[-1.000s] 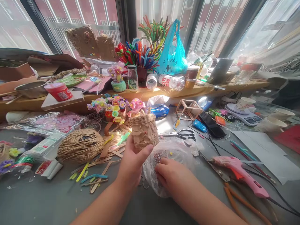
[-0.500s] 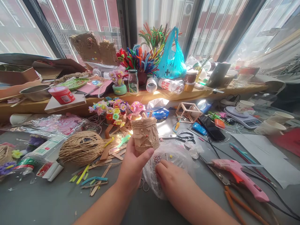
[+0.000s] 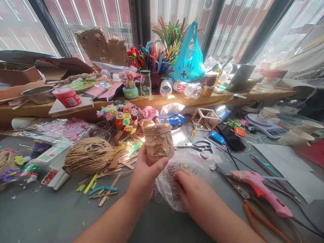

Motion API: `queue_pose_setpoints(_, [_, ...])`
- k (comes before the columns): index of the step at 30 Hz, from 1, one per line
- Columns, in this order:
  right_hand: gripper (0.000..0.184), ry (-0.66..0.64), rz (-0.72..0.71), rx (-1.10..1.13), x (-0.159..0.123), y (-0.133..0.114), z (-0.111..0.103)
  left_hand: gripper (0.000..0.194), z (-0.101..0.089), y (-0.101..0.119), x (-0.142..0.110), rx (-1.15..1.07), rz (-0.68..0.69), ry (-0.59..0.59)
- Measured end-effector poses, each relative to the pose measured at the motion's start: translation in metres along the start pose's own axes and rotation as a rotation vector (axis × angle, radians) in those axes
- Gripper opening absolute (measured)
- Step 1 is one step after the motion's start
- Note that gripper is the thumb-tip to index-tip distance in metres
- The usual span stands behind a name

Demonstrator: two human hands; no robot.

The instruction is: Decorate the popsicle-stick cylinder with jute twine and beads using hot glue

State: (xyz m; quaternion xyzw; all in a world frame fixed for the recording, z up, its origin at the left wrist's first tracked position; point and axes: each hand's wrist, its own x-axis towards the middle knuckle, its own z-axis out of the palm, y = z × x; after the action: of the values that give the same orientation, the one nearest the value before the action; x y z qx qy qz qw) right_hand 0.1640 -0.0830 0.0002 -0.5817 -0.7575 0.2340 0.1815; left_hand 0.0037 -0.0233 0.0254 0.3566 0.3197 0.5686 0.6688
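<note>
In my left hand (image 3: 146, 172) is a small twine-wrapped cardboard pot (image 3: 159, 143), held upright with the thumb across its lower front. Twine rings its rim and base, and a few tiny red beads sit on its side. My right hand (image 3: 192, 189) reaches into a clear plastic bag (image 3: 168, 192) just right of the pot. Small dark beads (image 3: 172, 169) show inside the bag beside the curled fingers. The fingertips point down and are partly hidden, so what they pinch, if anything, is not visible. Scissor handles (image 3: 157, 196) peek out under the bag.
A twine ball (image 3: 89, 155) and wooden sticks (image 3: 110, 190) lie to the left. Scissors (image 3: 199, 145) rest behind the bag. On the right are a pink glue gun (image 3: 263, 190) with its cord, orange-handled pliers (image 3: 249, 209) and a phone (image 3: 231, 136). Pipe-cleaner flowers (image 3: 124, 116) stand behind.
My right hand has shifted slightly right within the bag, and more of the beads show. The left hand still holds the pot in nearly the same pose. The view has moved a little.
</note>
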Motion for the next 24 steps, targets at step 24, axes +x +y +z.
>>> queue_pose_setpoints(24, [0.019, -0.07, 0.022, -0.064, 0.009, 0.007, 0.005, 0.063, 0.0, 0.001, -0.001, 0.024, 0.002, -0.006])
